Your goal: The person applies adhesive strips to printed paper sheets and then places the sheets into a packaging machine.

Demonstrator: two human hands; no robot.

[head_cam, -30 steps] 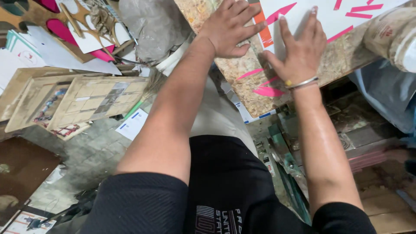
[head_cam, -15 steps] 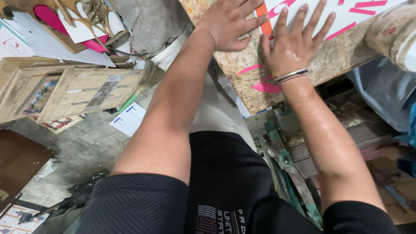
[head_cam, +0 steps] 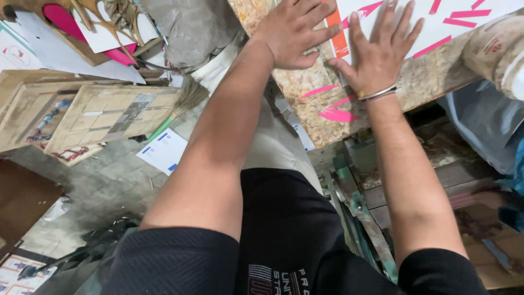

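My left hand (head_cam: 297,30) lies flat with spread fingers on the chipboard worktop (head_cam: 311,98), its fingertips on the orange-edged left border of a white sheet (head_cam: 464,8) with pink stripes. My right hand (head_cam: 376,52), a metal bangle on its wrist, presses palm down on the same sheet just to the right. Neither hand grips anything. Pink tape strips (head_cam: 334,113) stick to the board below my right wrist.
Wooden panels (head_cam: 103,117) and white papers (head_cam: 164,150) lie on the grey floor at left. A broom (head_cam: 183,106) lies beside them. Under the board stands a green metal frame (head_cam: 355,202). A grey sack (head_cam: 188,30) sits at the top.
Both hands have slid slightly along the sheet, and my right hand's fingers have spread wider. The view has shifted a little.
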